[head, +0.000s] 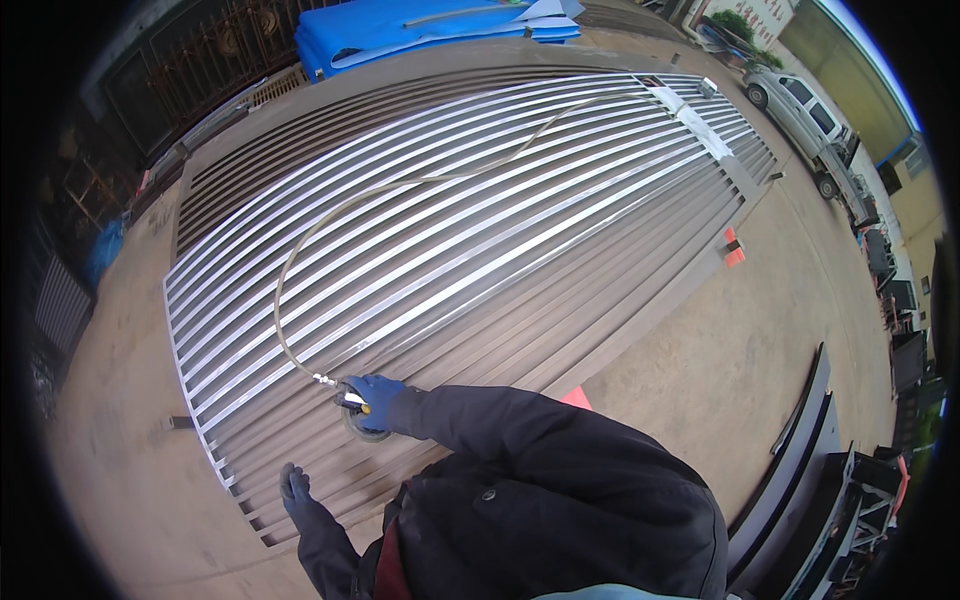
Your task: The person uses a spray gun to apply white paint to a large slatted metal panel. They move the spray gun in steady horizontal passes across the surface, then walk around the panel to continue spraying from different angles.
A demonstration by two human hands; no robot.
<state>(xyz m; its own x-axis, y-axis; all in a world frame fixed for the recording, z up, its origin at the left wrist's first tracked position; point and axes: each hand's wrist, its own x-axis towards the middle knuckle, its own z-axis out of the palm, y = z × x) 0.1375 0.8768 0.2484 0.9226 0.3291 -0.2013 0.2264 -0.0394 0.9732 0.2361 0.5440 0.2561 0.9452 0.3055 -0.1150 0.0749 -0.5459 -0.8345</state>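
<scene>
My right hand, in a blue work glove, grips a round pneumatic sander over the near part of a slatted metal panel. A thin air hose joins the tool at a metal fitting and winds across the slats to the far end. Shiny bare metal covers the far slats, while the near ones look dull brown-grey. Past the panel's near left corner, my left hand is raised in a grey-palmed blue glove, with nothing visible in it. The sander's underside is hidden.
A white sheet lies across the panel's far end. Behind are a darker slatted panel and blue wrapped material. Dark metal lengths lie at right on the concrete floor. A silver pickup truck stands farther off.
</scene>
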